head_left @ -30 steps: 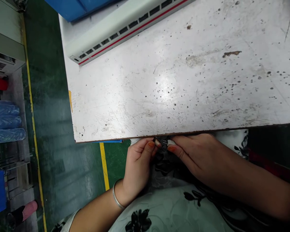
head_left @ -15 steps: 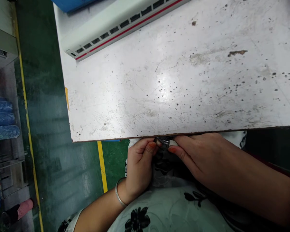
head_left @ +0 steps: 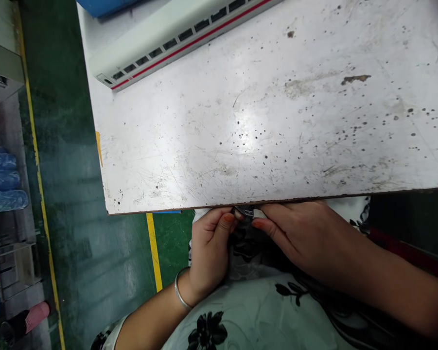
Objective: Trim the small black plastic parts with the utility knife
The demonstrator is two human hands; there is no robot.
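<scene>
Pinching: your left hand (head_left: 211, 243) holds a small dark shiny piece (head_left: 247, 212), your right hand (head_left: 306, 228) a small whitish tab (head_left: 258, 214), beside the scuffed white tabletop's (head_left: 189, 160) near edge; both gripped, joined or not unclear.

Head-worn camera, looking forward and down from close above white table (head_left: 189, 136).

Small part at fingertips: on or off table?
Off: the small part shows between left hand and right hand, past the edge of the table.

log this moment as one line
left hand: pinching small dark item | right hand: pinching white piece | place: by table edge
</scene>
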